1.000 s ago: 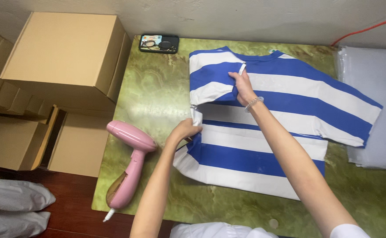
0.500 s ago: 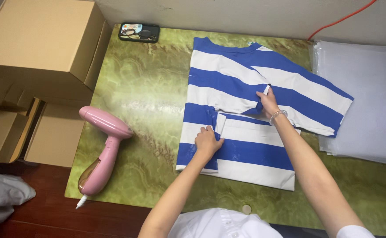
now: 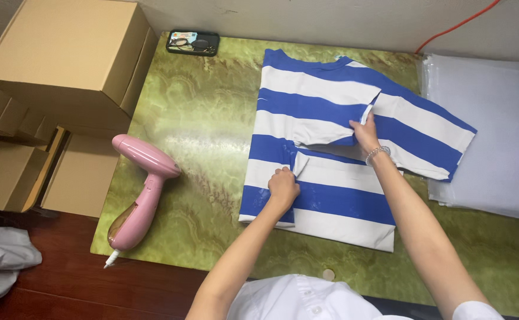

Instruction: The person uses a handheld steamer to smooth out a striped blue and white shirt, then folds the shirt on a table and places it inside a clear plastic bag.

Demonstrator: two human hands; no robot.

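Here, nearest the front edge of the green marbled table (image 3: 200,101), the left hand (image 3: 284,185) presses closed on the folded left side of the blue-and-white striped shirt (image 3: 330,195), which lies flat right of centre. Farther in, the right hand (image 3: 366,131) pinches the folded-over sleeve edge; how firmly is hard to tell. Risk: either hand slipping would let the fold spring open or skew. Pink handheld steamer (image 3: 138,195) near the left edge. Clear bags (image 3: 496,136) at the right edge. Cardboard boxes (image 3: 64,53) off the left corner.
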